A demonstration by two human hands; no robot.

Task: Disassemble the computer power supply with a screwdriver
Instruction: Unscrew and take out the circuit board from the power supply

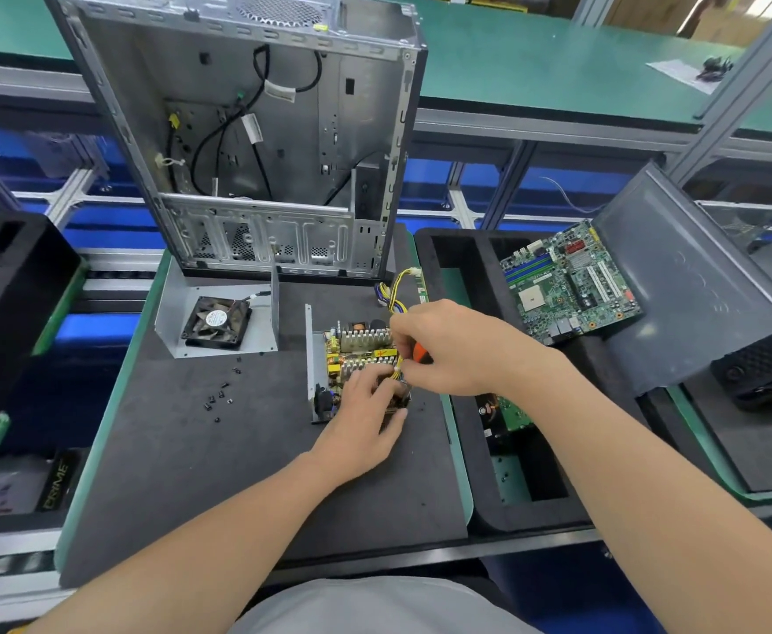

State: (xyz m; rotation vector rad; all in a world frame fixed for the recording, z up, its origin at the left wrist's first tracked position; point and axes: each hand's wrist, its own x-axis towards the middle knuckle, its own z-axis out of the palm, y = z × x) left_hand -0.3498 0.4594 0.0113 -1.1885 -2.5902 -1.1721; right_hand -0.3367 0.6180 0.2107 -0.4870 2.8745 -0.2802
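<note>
Right hand [448, 345]: grip closed round the orange-and-black handle of the screwdriver [420, 352]. The shaft and tip were hidden under the fingers. Its fingertips sat at the yellow wires [397, 308], which ran up from the unit to a white connector lying on the mat.

Left hand [366, 416]: grip loose, fingers laid over the near end of the power supply [352, 347] and pressing on it, thumb along its near right corner. It held nothing.

The power supply lay open on the dark mat of the bench [183, 459], centre-right, heatsinks and yellow coils exposed, a grey wall standing on its left side.

Its grey cover [171, 322] lay well to the left with the black fan [216, 320] inside. About 8 small black screws [221, 395] were scattered on the mat between cover and unit.

Behind stood the stripped computer case [247, 130], open side facing the person, black cables hanging inside.

To the right, a black foam tray [462, 249] carried a green motherboard [567, 286]. A dark side panel [686, 286] lay just beyond the motherboard.
</note>
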